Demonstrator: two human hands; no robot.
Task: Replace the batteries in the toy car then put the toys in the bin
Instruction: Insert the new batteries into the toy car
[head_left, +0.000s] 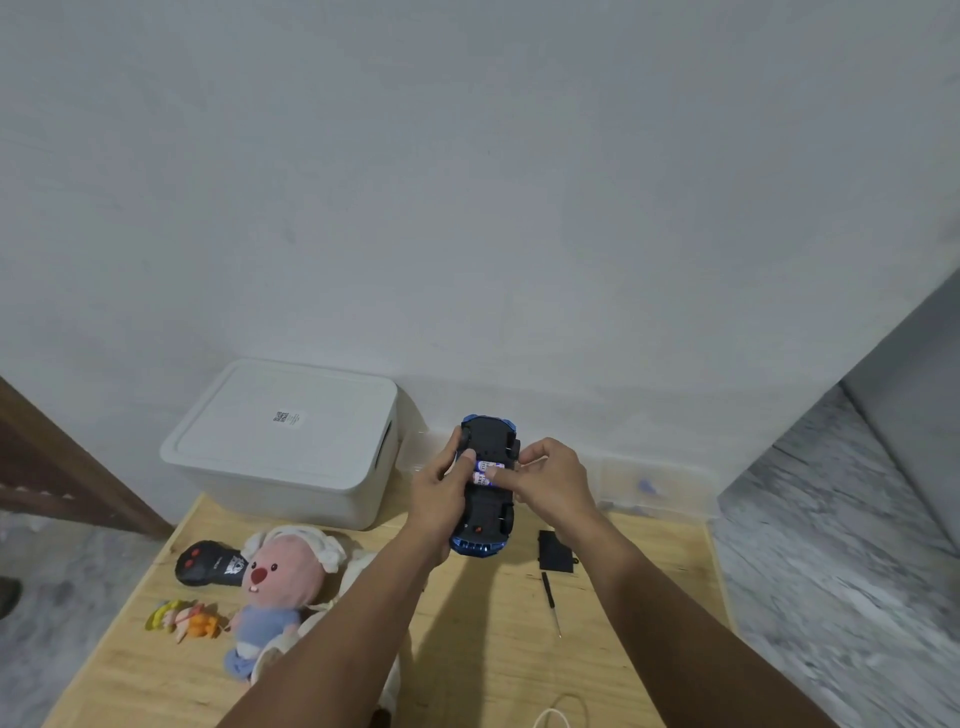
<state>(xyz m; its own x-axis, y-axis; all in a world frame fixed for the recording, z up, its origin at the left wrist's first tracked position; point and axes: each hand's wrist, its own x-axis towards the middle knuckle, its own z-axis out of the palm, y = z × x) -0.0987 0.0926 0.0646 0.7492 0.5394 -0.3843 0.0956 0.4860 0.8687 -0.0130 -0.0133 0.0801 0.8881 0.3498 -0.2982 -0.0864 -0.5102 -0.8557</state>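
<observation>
The white bin (280, 441), lid on, sits at the surface's (467, 649) far left corner. Plush toy (275, 587) and remote (210, 564) lie along the left edge. The toy car (487, 499), belly up, is held above the far middle: the left hand (441, 493) grips its side, the right hand (545, 475) presses batteries (483, 472) into the open bay. The battery cover (556, 552) and screwdriver (551, 603) wait near the right edge. Seating the cells looks the current step; refitting the cover comes next.
</observation>
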